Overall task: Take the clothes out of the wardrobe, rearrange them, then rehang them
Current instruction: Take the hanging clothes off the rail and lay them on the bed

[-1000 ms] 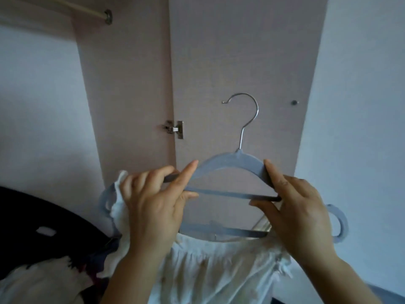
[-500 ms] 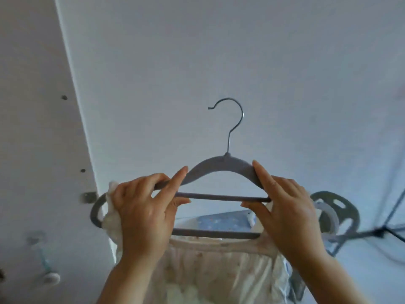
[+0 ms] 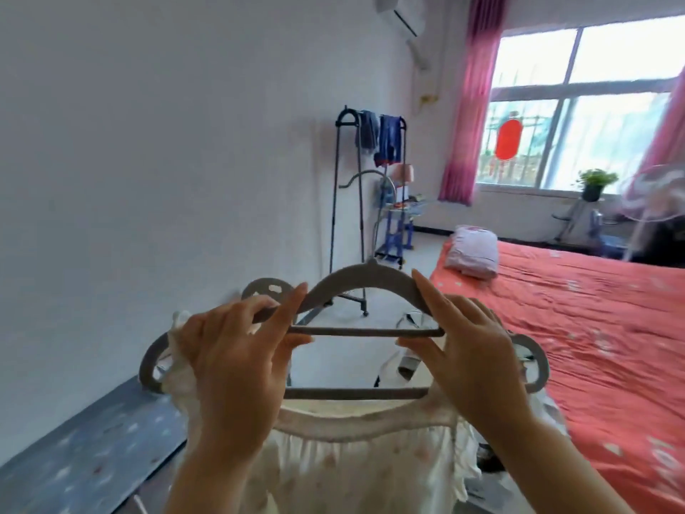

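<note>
Task thing: a white dress (image 3: 352, 469) with a faint small print hangs on a grey hanger (image 3: 365, 281), held in the air in the lower middle of the frame, clear of bed and floor
Grip, left: the left hand (image 3: 230, 350) is clamped on the hanger's left shoulder, forefinger over the sloping arm and thumb under the upper crossbar; bunched cloth of the dress shows at its outer edge
Grip, right: the right hand (image 3: 470, 350) is clamped the same way on the right shoulder, forefinger on top, thumb below the bar
Why held so: a hand on each side of the hook (image 3: 370, 174) holds the hanger level, so the dress hangs straight and its neckline sits on the lower bar
Hook: thin metal, upright and catching nothing, faint against the clothes rack (image 3: 335, 202) behind it
Room: a bed (image 3: 593, 346) with an orange-red sheet and a pillow (image 3: 472, 250) fills the right; jeans (image 3: 387, 142) hang on the rack by the white wall; pink curtains (image 3: 470, 105) frame a window in the upper right
Wardrobe: not in view
Step, as I judge it: the dress is out and faces the bed, probably to be laid down and sorted; rehanging is not yet done
Risk: tipping the hanger could let the ruffled left strap slide off its rounded end
</note>
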Demonstrator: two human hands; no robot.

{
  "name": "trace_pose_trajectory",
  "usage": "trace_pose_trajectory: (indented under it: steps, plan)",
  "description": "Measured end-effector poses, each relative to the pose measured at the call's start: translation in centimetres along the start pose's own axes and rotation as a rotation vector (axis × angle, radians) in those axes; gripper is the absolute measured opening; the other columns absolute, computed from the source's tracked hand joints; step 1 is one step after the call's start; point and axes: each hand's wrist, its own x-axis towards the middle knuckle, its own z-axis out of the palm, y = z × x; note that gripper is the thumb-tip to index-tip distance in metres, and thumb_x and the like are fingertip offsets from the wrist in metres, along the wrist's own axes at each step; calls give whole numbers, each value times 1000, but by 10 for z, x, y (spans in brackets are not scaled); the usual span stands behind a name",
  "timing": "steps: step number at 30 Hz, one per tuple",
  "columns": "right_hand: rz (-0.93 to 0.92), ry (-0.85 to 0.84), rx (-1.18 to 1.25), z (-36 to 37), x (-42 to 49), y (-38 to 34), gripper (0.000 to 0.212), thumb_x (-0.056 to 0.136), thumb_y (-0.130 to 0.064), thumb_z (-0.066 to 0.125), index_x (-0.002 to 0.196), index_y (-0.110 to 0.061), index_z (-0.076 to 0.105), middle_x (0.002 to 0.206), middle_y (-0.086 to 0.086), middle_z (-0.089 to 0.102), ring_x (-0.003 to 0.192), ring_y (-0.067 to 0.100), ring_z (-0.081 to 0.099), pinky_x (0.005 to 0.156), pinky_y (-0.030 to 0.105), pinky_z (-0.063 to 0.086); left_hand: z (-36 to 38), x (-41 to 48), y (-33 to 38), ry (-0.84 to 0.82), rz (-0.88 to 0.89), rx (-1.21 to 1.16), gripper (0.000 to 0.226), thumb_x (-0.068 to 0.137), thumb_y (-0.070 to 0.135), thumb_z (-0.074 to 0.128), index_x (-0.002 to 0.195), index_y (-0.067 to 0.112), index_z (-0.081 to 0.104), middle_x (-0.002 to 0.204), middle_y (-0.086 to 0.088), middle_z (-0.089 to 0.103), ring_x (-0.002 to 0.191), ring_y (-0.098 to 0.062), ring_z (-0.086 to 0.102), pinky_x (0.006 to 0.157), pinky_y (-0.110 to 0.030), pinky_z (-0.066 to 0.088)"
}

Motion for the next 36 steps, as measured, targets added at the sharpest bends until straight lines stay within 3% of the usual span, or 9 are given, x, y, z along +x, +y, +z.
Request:
trace_pose_trajectory:
  steps: [6, 10, 14, 17, 21, 25, 27, 31, 36]
  plan:
    - [148, -4, -222, -73, -47, 86, 82, 60, -31, 84, 131, -18, 45, 87, 4, 68, 78, 24, 65, 75, 28, 43, 67, 3, 102, -11, 54, -228, 50, 78, 29, 66, 124, 30, 48, 91, -8, 68, 89, -21, 49, 83, -39, 29]
    - [211, 42, -323, -126, -73, 141, 78, 64, -37, 75, 133, -21, 41, 89, 3, 68, 77, 25, 64, 73, 29, 42, 106, 8, 176, -49, 92, -358, 49, 78, 35, 53, 126, 33, 45, 90, -5, 66, 90, -19, 47, 81, -41, 33]
    - [232, 79, -454, -172, -94, 203, 89, 55, -27, 87, 131, -19, 42, 89, 6, 69, 78, 27, 66, 69, 38, 52, 143, 17, 256, -66, 121, -447, 49, 77, 40, 49, 126, 35, 45, 92, -4, 66, 91, -22, 52, 81, -49, 41]
    - [254, 94, -505, -207, -105, 251, 90, 53, -27, 86, 131, -18, 43, 86, 4, 69, 76, 26, 65, 69, 37, 50, 168, 25, 315, -76, 158, -480, 52, 73, 39, 57, 123, 35, 46, 92, -5, 67, 90, -23, 55, 80, -44, 39]
    - [264, 114, -545, -243, -116, 307, 77, 61, -35, 71, 131, -16, 44, 83, 3, 68, 73, 23, 64, 73, 32, 44, 205, 33, 381, -80, 164, -522, 52, 71, 39, 60, 121, 36, 47, 91, -3, 67, 90, -20, 51, 80, -38, 33]
    - [299, 98, -582, -263, -124, 357, 81, 60, -33, 77, 132, -16, 44, 86, 2, 69, 76, 23, 65, 75, 29, 41, 241, 38, 430, -91, 171, -585, 49, 73, 40, 55, 121, 37, 47, 90, -3, 67, 89, -18, 48, 77, -44, 40]
    - [302, 99, -594, -269, -124, 380, 77, 62, -36, 70, 131, -16, 44, 85, 2, 69, 75, 23, 65, 74, 29, 40, 260, 41, 448, -99, 170, -616, 46, 76, 43, 51, 121, 36, 47, 90, -3, 67, 88, -18, 48, 74, -47, 43]
    - [326, 108, -600, -268, -123, 426, 75, 66, -44, 72, 131, -17, 45, 83, 0, 68, 76, 17, 58, 74, 22, 40, 300, 48, 480, -155, 170, -638, 46, 76, 46, 47, 121, 35, 45, 90, -4, 68, 85, -27, 60, 75, -51, 45]
    - [353, 81, -615, -257, -118, 488, 75, 67, -41, 72, 131, -17, 42, 81, 3, 67, 71, 24, 63, 76, 31, 38, 364, 56, 509, -164, 166, -644, 45, 76, 47, 45, 121, 38, 45, 90, -1, 67, 88, -22, 54, 81, -42, 37]
